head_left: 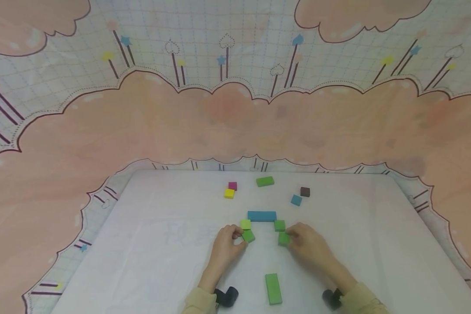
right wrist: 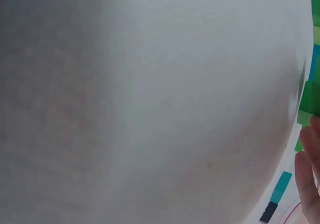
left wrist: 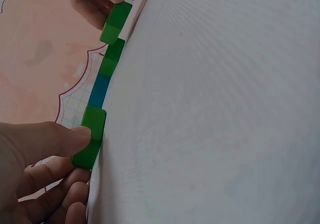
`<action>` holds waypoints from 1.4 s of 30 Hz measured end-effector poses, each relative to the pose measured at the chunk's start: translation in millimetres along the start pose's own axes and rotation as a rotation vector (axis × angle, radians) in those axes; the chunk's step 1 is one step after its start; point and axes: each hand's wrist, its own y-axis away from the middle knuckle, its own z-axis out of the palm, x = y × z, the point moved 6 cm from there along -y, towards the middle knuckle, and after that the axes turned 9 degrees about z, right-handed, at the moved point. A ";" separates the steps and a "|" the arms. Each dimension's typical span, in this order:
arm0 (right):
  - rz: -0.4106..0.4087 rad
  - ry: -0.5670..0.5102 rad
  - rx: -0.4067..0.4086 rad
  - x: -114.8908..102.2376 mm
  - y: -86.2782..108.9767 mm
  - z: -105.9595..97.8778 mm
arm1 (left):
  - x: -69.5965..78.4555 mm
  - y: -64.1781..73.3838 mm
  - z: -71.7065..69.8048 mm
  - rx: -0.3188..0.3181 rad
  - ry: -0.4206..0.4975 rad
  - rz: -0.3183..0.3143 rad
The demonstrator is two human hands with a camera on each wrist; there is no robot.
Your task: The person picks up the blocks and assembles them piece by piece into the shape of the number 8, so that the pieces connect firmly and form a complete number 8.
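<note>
Between thumb and fingers, my left hand pinches a green block, turned at an angle just below a yellow-green block. My right hand holds another green block by its right side, close below a further green block. A long blue block lies crosswise above these two short columns. In the left wrist view the thumb presses on the near green block, with fingers beneath it. Only the fingertips of my right hand show at the edge of the right wrist view.
A long green block lies between the forearms on the white table. Toward the back are magenta and yellow blocks, a green bar, and blue and dark brown blocks. Patterned cloth hangs behind.
</note>
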 end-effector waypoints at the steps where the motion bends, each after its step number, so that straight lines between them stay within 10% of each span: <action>1: 0.003 -0.002 -0.001 -0.2 -0.4 0.5 | 0.0 0.0 0.0 -0.001 0.000 -0.002; 31: 0.031 -0.010 -0.014 -4.3 -7.8 10.8 | -3.1 4.9 0.1 0.027 0.015 0.020; 42: 0.030 0.013 -0.014 -4.7 -8.6 13.1 | 3.7 14.7 -5.7 0.033 -0.112 0.050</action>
